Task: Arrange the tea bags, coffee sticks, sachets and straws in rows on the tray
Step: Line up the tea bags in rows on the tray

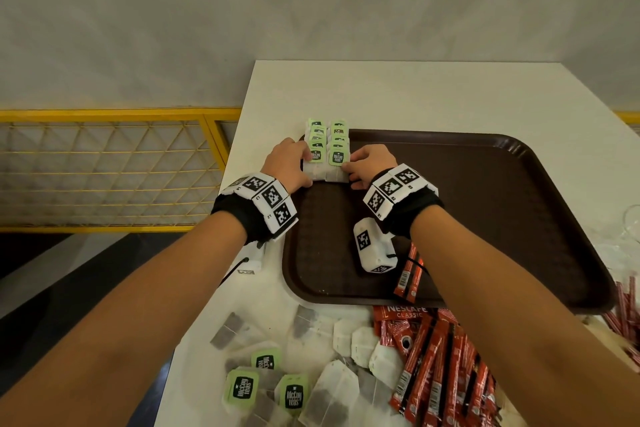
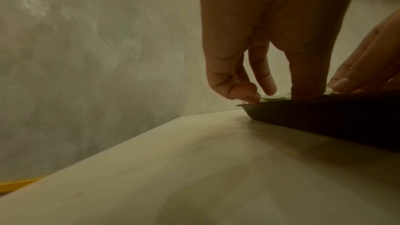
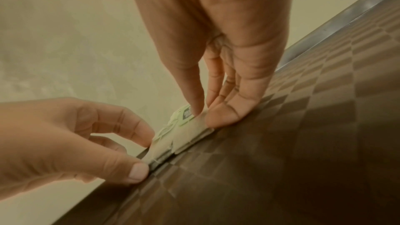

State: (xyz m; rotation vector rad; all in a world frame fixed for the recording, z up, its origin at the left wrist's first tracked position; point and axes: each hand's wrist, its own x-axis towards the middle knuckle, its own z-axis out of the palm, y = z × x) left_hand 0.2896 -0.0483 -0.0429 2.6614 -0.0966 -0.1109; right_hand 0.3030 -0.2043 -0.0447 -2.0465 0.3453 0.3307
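Two short rows of tea bags (image 1: 327,152) with green tags lie at the far left corner of the brown tray (image 1: 485,191). My left hand (image 1: 308,170) holds the left row from its outer side. In the right wrist view, the left hand (image 3: 149,153) pinches that row's near bag between thumb and curled forefinger. My right hand (image 1: 348,170) flanks the right row. Its straight fingers (image 3: 195,109) press on the top tea bag (image 3: 186,136) and its thumb lies along the bag's edge. Two red coffee sticks (image 1: 410,274) lie on the tray under my right wrist.
Loose tea bags (image 1: 277,378) and a heap of red coffee sticks (image 1: 440,364) lie on the white table (image 1: 381,94) in front of the tray. Red-striped straws (image 1: 625,305) and a clear glass (image 1: 632,222) sit at the right edge. Left of the table is a yellow railing (image 1: 104,166).
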